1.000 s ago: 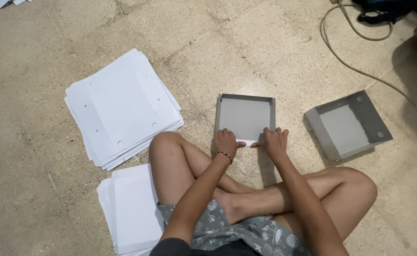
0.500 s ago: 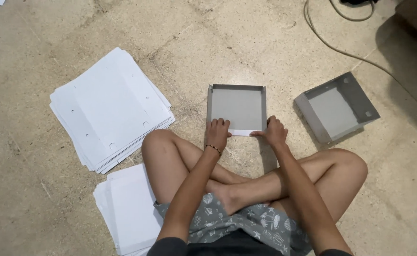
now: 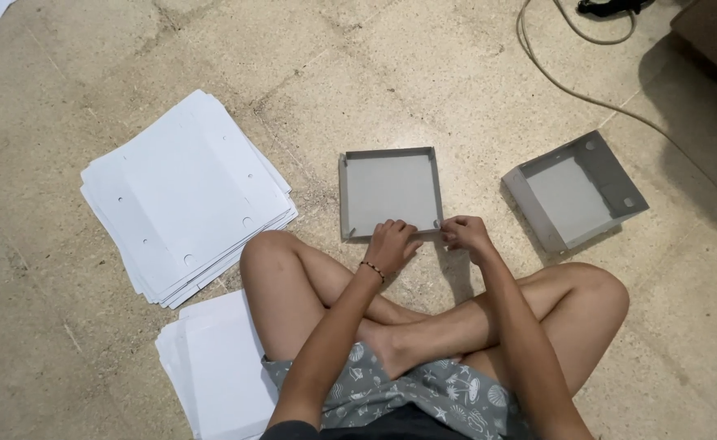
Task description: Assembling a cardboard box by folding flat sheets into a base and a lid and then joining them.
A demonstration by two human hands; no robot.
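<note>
A shallow grey cardboard tray [image 3: 388,189] lies on the floor in front of my crossed legs. My left hand [image 3: 391,244], with a beaded band on the wrist, presses on the tray's near wall. My right hand [image 3: 464,235] pinches the tray's near right corner. The near wall is partly hidden under my fingers. Both hands touch the same edge, a few centimetres apart.
A deeper grey folded box [image 3: 574,192] sits to the right. A fanned stack of flat white card blanks [image 3: 183,191] lies to the left, a second white stack [image 3: 216,367] beside my left knee. A cable [image 3: 586,98] runs across the stone floor at upper right.
The view has shifted slightly. My hands have moved closer together along the tray's near edge, and the white flap seen under them earlier is no longer visible.
</note>
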